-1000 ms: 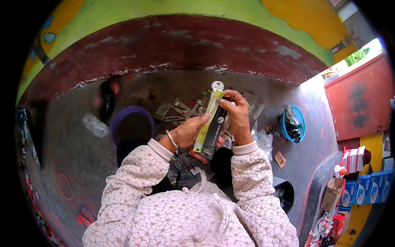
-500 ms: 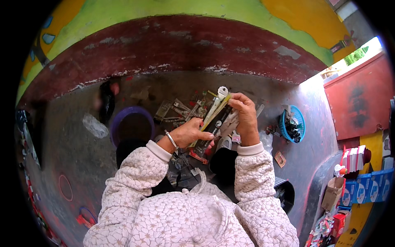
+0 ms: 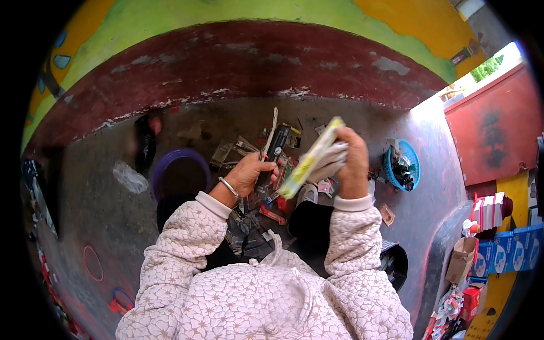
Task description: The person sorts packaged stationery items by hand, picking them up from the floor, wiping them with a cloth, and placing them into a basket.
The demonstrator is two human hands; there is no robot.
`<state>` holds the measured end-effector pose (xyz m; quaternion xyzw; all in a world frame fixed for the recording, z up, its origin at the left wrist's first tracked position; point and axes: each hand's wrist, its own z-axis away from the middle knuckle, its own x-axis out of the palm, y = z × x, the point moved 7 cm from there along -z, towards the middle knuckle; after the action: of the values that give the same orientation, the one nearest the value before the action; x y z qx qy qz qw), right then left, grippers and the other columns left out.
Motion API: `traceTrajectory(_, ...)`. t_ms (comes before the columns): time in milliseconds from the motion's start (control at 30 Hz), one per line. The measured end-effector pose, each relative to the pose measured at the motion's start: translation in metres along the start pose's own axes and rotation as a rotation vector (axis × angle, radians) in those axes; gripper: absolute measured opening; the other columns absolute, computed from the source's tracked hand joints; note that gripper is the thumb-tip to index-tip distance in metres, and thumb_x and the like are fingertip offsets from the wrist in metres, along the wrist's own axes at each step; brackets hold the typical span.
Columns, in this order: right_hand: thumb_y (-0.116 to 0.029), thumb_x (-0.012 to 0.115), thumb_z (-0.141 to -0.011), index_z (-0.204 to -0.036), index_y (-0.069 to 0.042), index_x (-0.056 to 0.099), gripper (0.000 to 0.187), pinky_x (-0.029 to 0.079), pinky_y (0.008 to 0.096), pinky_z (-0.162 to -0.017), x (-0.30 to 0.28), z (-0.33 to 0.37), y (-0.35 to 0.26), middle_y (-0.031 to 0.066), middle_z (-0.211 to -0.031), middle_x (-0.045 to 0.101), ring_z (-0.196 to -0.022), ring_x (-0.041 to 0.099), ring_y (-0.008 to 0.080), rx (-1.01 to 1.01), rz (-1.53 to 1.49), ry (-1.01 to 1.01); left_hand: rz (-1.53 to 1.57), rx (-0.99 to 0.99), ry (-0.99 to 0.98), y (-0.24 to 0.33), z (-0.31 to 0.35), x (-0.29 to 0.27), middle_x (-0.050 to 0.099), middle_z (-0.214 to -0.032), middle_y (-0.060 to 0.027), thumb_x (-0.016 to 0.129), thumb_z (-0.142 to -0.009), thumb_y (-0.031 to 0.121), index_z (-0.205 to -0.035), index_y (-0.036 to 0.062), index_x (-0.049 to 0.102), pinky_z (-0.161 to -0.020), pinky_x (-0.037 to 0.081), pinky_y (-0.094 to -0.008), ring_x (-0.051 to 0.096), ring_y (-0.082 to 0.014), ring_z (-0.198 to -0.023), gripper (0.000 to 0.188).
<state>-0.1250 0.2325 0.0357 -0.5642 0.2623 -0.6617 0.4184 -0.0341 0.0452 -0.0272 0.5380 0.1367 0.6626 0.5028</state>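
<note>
My left hand [image 3: 245, 174], a bracelet at its wrist, is closed around a long black flat package [image 3: 277, 143] and a thin white strip [image 3: 274, 122] that sticks up beside it. To the right, my right hand [image 3: 355, 161] grips a long yellow-and-white flat package [image 3: 310, 163], tilted and slightly blurred. A whitish, cloth-like bundle [image 3: 331, 161] is in that hand too, partly hidden behind the package. Beneath both hands lies a pile of small flat packages [image 3: 231, 152] on the floor, with a red piece [image 3: 272, 215] among them.
A purple basin [image 3: 161, 164] and a clear plastic bag [image 3: 129, 177] are at left. At right stand a blue basket [image 3: 417, 165] with dark items in it and a black container [image 3: 400, 266]. Blue boxes [image 3: 513, 252] and a cardboard box [image 3: 462, 259] line the right side.
My hands have moved apart. The yellow-and-white package has gone rightward with my right hand, away from the black package and white strip that stay in my left hand.
</note>
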Motion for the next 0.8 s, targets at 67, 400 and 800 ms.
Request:
traceTrajectory(67, -0.008, 0.062, -0.071, -0.078, 0.0, 0.061, 0.011, 0.042, 0.0232, -0.06, 0.022, 0.01, 0.024, 0.0035, -0.07, 0.058, -0.062, 0.053, 0.0119, -0.086, 0.262, 0.053, -0.009, 0.011, 0.097, 0.007, 0.006, 0.008, 0.06, -0.075, -0.0051, 0.058, -0.085, 0.019, -0.094, 0.0007, 0.054, -0.064, 0.05, -0.0259, 0.058, -0.0118, -0.064, 0.021)
traceTrajectory(400, -0.007, 0.061, -0.072, -0.077, 0.001, 0.058, 0.01, 0.04, 0.0217, -0.057, 0.024, 0.002, 0.033, 0.0025, -0.069, 0.056, -0.06, 0.05, 0.0088, -0.222, 0.573, 0.121, 0.127, 0.018, -0.07, 0.009, 0.01, 0.024, 0.062, -0.086, -0.0121, 0.039, -0.092, 0.04, -0.108, -0.0004, 0.052, -0.069, 0.053, -0.0285, 0.063, -0.0183, -0.075, 0.045)
traceTrajectory(800, -0.011, 0.059, -0.081, -0.078, -0.001, 0.055, 0.012, 0.041, 0.0213, -0.059, 0.028, 0.009, 0.009, 0.0011, -0.069, 0.054, -0.061, 0.047, 0.0068, -0.237, 0.413, 0.165, -0.065, 0.152, 0.033, 0.02, 0.017, 0.019, 0.062, -0.077, -0.0104, 0.062, -0.081, 0.018, -0.096, -0.0006, 0.053, -0.059, 0.05, -0.0231, 0.06, -0.0137, -0.062, 0.025)
